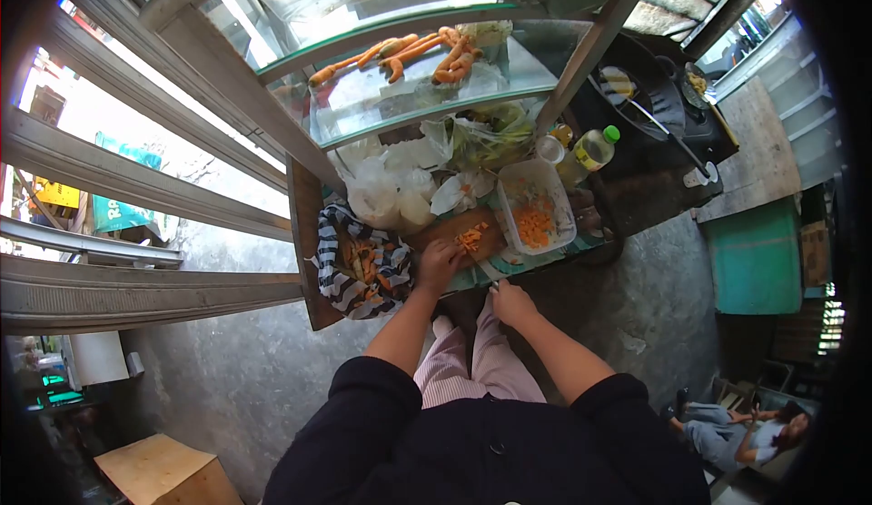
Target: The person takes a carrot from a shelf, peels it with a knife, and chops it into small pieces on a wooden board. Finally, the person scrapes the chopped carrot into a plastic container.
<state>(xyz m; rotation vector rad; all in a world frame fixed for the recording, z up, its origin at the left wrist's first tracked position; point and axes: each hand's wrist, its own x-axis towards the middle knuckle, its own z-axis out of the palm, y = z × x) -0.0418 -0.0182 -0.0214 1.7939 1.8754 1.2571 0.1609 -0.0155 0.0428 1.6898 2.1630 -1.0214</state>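
My left hand (439, 264) rests on the wooden cutting board (493, 240), its fingers curled together at the edge of a small heap of cut carrot (471, 236). What lies under those fingers is hidden. My right hand (513, 303) grips a knife (490, 272) by its handle, the blade pointing toward the board's front edge, apart from the carrot. Just right of the board, a clear plastic tub (565, 223) holds diced carrot (534, 223). To the left sits a striped black-and-white bag (334, 273) with carrot peelings (363, 260) in it.
White plastic bags (386, 183) stand behind the board. A green-capped bottle (595, 149) is beyond the tub. Whole carrots (418, 48) lie on a glass shelf above. A wok (636, 92) sits on the stove at right. Another person (740, 432) sits at lower right.
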